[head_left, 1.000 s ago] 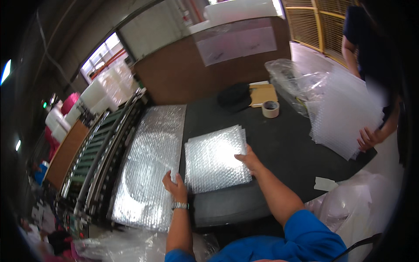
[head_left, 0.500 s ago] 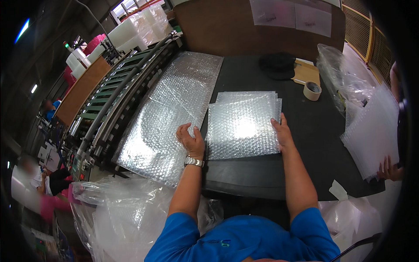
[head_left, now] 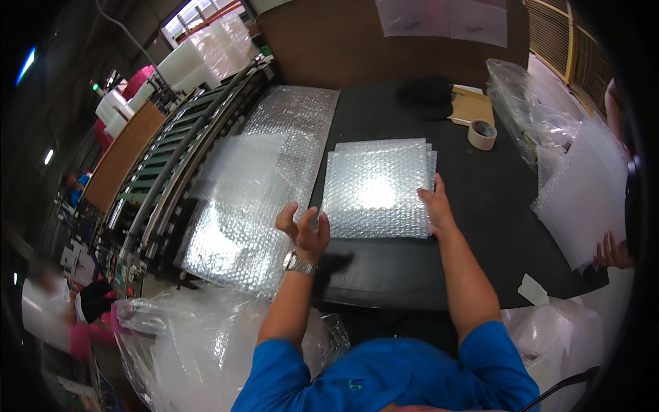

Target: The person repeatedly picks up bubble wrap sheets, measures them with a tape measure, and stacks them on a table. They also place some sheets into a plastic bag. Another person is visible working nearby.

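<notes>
A small stack of clear bubble wrap pieces [head_left: 374,172] lies on the black tabletop in front of me, its sheets slightly offset at the right. My right hand [head_left: 438,207] grips the stack's right edge, thumb on top and fingers at the side and under it. My left hand [head_left: 305,232], with a metal watch at its wrist, is raised just left of the stack, fingers apart and bent, holding nothing. Left of it lies a long bubble wrap sheet [head_left: 292,130]. Over this sheet, next to the machine, is a blurred translucent bubble wrap piece [head_left: 240,165].
A roller machine [head_left: 182,141] runs along the left. At the table's back are a dark cap [head_left: 424,99], a brown cardboard piece [head_left: 472,106] and a tape roll [head_left: 482,134]. At right, another person's hand [head_left: 609,251] holds translucent sheets [head_left: 583,192]. Plastic bags [head_left: 206,343] bulge below the table.
A blurred translucent piece has appeared over the long sheet beside the machine. My left hand has lifted slightly off, its fingers spreading. My right hand stays on the stack; the view has shifted a little.
</notes>
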`<state>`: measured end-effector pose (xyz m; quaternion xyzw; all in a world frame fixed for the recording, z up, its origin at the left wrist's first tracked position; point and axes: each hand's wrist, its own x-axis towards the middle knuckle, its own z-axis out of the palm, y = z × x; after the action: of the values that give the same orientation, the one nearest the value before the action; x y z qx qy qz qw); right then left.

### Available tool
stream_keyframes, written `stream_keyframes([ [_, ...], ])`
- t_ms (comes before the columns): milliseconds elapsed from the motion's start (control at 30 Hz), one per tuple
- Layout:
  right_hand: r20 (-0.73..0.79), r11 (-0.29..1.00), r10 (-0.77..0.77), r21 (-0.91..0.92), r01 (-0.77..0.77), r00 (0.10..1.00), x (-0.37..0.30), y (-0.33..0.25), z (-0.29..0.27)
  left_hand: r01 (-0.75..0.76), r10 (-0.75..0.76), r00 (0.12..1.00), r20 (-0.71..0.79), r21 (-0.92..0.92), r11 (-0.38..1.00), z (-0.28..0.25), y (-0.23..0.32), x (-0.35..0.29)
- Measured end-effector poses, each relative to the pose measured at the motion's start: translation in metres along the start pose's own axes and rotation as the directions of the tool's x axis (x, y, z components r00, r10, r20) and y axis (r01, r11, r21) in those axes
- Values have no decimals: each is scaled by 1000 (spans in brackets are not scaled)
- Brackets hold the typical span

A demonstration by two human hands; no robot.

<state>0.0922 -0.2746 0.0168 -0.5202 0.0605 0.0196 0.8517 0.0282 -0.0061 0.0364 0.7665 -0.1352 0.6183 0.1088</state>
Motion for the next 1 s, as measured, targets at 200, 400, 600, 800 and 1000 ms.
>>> stream_keyframes([
  [200,31,998,-5,-67,8,999,4,7,-7,145,-328,875,355,455,879,1,-46,34],
  [400,-20,974,-57,-222,51,998,1,2,-5,60,-508,516,690,562,825,7,-33,-15],
  [600,44,968,-104,-223,111,994,24,14,-32,127,-296,557,776,272,954,-8,7,-46],
  [800,137,980,110,-182,-84,984,-13,-17,-31,766,-441,405,801,-34,642,-49,-8,-33],
  [1000,317,946,125,-324,-16,940,-54,-27,-26,545,-593,365,718,351,761,-57,-16,-42],
])
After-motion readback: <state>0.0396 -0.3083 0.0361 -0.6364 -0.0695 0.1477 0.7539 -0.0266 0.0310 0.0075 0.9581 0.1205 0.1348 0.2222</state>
